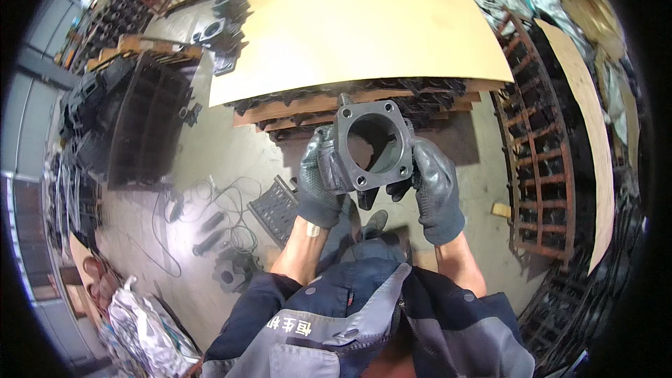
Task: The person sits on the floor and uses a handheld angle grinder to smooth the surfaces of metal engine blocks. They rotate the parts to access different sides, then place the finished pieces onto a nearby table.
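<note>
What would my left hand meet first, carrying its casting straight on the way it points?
Likely your left hand and the casting would meet the layered stack under the yellow board, though depth is unclear.

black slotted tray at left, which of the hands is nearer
Left: the left hand is right of the tray in view; the right hand is farther right, across the metal casting.
</note>
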The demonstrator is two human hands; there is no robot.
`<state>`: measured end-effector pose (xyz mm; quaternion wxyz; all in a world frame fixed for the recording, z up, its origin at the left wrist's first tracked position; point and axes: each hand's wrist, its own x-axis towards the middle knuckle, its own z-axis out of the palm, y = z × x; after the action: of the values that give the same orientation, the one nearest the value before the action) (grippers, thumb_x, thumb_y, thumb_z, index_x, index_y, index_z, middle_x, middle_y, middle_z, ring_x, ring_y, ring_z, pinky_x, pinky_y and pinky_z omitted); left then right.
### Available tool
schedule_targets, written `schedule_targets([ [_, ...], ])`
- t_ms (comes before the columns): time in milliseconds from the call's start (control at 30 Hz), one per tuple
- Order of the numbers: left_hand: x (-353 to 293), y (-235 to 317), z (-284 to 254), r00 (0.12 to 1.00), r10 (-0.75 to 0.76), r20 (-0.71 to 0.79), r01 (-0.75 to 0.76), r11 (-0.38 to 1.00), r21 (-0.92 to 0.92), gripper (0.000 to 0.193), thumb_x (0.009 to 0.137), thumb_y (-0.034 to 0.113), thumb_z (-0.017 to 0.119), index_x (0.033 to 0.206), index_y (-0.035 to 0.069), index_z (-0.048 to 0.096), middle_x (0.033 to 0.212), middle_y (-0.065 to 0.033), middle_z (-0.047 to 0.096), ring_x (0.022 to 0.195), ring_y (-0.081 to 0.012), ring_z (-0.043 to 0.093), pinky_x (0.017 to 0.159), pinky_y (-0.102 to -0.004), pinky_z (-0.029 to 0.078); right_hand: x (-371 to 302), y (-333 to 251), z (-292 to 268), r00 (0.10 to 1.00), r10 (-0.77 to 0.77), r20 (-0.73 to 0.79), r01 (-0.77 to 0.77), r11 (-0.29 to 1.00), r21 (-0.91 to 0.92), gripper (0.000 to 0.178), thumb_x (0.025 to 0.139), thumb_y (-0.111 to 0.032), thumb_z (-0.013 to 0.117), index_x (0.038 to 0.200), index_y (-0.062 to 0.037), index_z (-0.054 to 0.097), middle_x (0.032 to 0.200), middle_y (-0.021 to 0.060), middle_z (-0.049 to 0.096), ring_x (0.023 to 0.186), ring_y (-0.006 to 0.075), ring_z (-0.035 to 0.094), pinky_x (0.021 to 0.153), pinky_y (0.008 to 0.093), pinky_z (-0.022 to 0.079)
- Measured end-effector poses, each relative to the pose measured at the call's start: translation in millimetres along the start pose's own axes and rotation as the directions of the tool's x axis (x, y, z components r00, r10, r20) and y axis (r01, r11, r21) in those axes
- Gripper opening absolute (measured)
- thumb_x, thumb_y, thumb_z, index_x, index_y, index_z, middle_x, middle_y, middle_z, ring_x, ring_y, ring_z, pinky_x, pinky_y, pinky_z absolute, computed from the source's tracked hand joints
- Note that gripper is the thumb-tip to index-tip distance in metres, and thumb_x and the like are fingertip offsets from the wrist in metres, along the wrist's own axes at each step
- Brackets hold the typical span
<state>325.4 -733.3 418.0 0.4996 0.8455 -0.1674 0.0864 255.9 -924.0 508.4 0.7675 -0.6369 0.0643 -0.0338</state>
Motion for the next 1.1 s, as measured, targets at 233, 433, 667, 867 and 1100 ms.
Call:
schedule_targets([
  [233,48,-27,-8,0.983,-0.184,-0.021,0.142,0.820,-0.555,0.044,0.088,0.015,0.068,0.128,0.000,0.059,0.117,-0.0143,0.067,0.105,-0.0276,0.066,0.093,-0.0380,0.056,68,-20,46,0.993,-0.030,0.112,0.048,0.986,-0.157,0.043,0.101,-0.033,0.057,0.124,0.0044,0.061,0.101,0.0136,0.066,0.074,0.0176,0.065,0.063,0.0311,0.053],
  [433,115,-61,-39,0.931,-0.169,0.325,0.350,0.155,-0.924,0.040,0.097,0.010,0.064,0.136,0.005,0.054,0.130,-0.0100,0.060,0.113,-0.0184,0.061,0.100,-0.0316,0.054,126,-26,101,0.947,-0.241,0.211,0.314,0.833,-0.455,0.049,0.095,-0.028,0.067,0.128,0.0065,0.057,0.100,0.0178,0.067,0.084,0.0200,0.064,0.074,0.0361,0.053],
  [667,164,-98,-60,0.870,-0.310,0.382,0.413,0.037,-0.910,0.037,0.105,0.029,0.050,0.131,0.005,0.060,0.124,-0.0123,0.067,0.108,-0.0226,0.068,0.094,-0.0361,0.060,176,-21,153,0.921,-0.297,0.251,0.388,0.744,-0.545,0.058,0.083,-0.018,0.075,0.132,0.0069,0.055,0.096,0.0208,0.067,0.079,0.0273,0.068,0.070,0.0375,0.056],
  [867,204,-116,-65,0.853,-0.216,0.474,0.388,-0.344,-0.855,0.040,0.106,0.032,0.048,0.132,0.003,0.060,0.125,-0.0130,0.066,0.109,-0.0232,0.068,0.096,-0.0372,0.059,209,-25,163,0.954,-0.219,0.204,0.297,0.780,-0.551,0.079,0.084,-0.039,0.082,0.141,0.0038,0.047,0.108,0.0200,0.068,0.088,0.0242,0.071,0.073,0.0379,0.058],
  [1100,282,-94,-85,0.874,-0.422,0.242,0.296,0.066,-0.953,0.039,0.107,0.027,0.047,0.127,-0.003,0.062,0.123,-0.0176,0.066,0.109,-0.0232,0.066,0.097,-0.0365,0.055,291,8,110,1.000,0.026,-0.010,-0.028,0.919,-0.394,0.056,0.092,-0.027,0.073,0.137,0.0024,0.054,0.121,0.0160,0.067,0.107,0.0198,0.064,0.093,0.0364,0.053],
])
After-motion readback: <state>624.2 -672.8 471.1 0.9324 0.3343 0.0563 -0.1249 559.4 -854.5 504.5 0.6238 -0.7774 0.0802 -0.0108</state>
